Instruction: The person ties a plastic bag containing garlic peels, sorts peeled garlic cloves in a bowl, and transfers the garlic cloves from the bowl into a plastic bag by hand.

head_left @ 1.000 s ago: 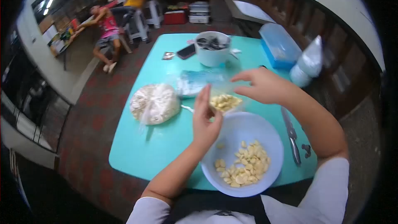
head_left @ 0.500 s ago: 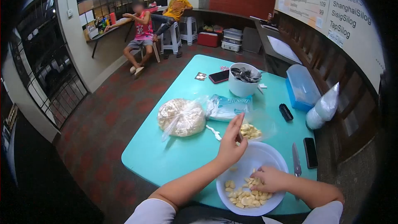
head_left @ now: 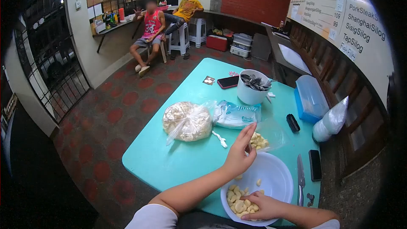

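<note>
Inside the white bowl (head_left: 278, 166) at the table's near edge lie many peeled garlic cloves (head_left: 239, 205), heaped toward the left. My right hand (head_left: 265, 207) reaches into the bowl, thumb and fingers spread apart among the cloves and touching them. Above the bowl's far rim, my left hand (head_left: 239, 157) is at the mouth of a clear plastic bag (head_left: 277, 135), its edge between thumb and fingers. The fingers point upward; the exact grip is partly hidden. More peeled garlic cloves show inside this bag.
A tied bag of garlic (head_left: 186, 121), a blue-white packet (head_left: 237, 114) and a pail of utensils (head_left: 253, 91) stand beyond. On the right are a knife (head_left: 300, 178), a phone (head_left: 315, 165) and a blue container (head_left: 309, 97). Two people (head_left: 152, 27) sit far off.
My right hand has moved down and left in the bowl, and the cloves are bunched farther left. My left hand stays at the bag. The view has shifted slightly.
</note>
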Tool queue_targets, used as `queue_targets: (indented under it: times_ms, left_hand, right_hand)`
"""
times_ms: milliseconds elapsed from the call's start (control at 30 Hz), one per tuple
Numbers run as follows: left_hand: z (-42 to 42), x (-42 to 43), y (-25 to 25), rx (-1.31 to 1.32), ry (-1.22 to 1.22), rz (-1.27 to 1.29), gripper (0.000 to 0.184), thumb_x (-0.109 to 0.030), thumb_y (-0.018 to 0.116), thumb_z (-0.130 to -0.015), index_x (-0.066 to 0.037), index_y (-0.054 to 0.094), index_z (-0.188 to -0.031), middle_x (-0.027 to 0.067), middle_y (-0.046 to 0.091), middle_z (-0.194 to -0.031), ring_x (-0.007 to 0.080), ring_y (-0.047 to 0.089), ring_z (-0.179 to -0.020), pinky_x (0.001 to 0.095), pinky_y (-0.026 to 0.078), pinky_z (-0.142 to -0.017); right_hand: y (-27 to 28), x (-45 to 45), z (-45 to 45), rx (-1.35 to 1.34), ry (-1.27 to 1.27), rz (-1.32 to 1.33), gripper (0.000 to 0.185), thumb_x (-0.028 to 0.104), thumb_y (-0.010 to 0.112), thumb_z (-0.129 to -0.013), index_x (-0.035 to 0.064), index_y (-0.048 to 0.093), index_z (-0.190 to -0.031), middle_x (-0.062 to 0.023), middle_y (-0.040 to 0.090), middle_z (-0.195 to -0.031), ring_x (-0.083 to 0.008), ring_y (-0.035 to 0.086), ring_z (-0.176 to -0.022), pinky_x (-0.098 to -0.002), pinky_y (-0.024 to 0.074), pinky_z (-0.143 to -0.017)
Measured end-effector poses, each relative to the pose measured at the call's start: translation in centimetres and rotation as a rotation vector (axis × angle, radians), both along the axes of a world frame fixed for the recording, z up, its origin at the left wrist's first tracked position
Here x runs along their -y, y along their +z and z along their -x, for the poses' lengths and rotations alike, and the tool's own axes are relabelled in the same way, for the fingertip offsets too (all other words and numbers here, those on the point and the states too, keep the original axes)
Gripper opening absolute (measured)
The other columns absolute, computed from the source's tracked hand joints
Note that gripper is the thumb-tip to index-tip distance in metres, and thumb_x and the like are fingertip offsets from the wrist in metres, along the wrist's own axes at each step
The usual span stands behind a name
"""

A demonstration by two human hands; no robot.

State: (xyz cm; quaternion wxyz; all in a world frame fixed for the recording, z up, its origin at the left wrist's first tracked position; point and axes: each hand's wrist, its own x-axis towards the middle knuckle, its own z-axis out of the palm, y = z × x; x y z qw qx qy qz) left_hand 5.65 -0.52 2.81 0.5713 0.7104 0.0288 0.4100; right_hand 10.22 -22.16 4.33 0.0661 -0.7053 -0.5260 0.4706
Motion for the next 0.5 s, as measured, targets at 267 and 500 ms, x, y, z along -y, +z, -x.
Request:
queue_targets:
  times_ms: [267, 500]
  left_hand:
    - [0.2, 0.2, 0.1, -0.023, -0.027, 0.012, 0.08, 0.01, 0.055, -0.08, -0.012, 0.033, -0.154, 0.012, 0.037, -0.151, 0.0086, 0.05, -0.074, 0.0227, 0.046, -0.067]
    - [0.3, 0.2, 0.2, -0.045, -0.04, 0.014, 0.079, 0.01, 0.055, -0.08, -0.013, 0.034, -0.153, 0.0117, 0.037, -0.152, 0.0088, 0.05, -0.075, 0.0227, 0.046, -0.068]
  right_hand:
    - [-1.8, 1.1, 0.7, -0.117, -0.003, -0.172, 0.074, 0.056, 0.068, -0.086, 0.0094, 0.051, -0.14, -0.0244, 0.044, -0.139, -0.0395, 0.045, -0.131, -0.0412, 0.0356, -0.111]
    - [-1.8, 0.4, 0.9, -0.183, -0.081, -0.035, 0.058, 0.052, 0.072, -0.084, 0.0117, 0.065, -0.125, -0.0233, 0.046, -0.136, -0.0372, 0.046, -0.129, -0.0384, 0.0366, -0.109]
